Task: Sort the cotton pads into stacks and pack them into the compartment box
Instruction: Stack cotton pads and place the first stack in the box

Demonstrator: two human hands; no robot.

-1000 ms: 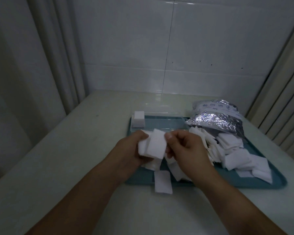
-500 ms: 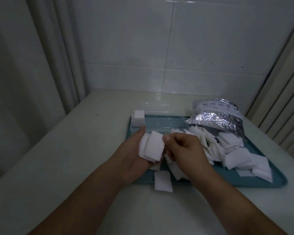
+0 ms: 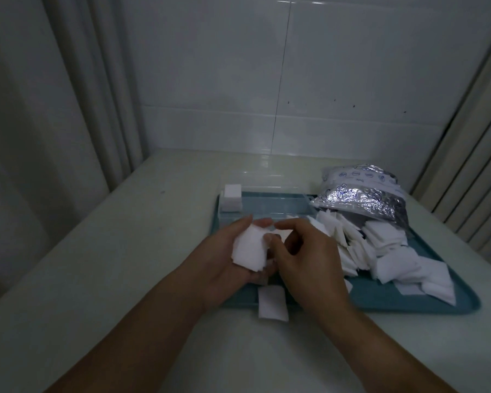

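On the pale table [image 3: 102,279], the teal rectangular plastic tray [image 3: 408,303] carries loose white square cotton pads [image 3: 386,251] along its right side. Your left hand [image 3: 227,268] cradles a small stack of white pads [image 3: 250,251] (near the tray's front-left corner); your right hand [image 3: 306,259] pinches the stack's right edge.

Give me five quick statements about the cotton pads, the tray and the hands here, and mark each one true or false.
1. The left hand holds a small stack of cotton pads. True.
2. The loose pile of pads lies on the left half of the teal tray. False: it lies on the right half, spilling from the foil bag.
3. One single pad hangs over the tray's near edge onto the table. True.
4. The clear compartment box is full of pads. False: only one packed stack shows, at its far left end.
5. The right hand rests flat on the table. False: it is at the stack in the left hand, fingers curled.
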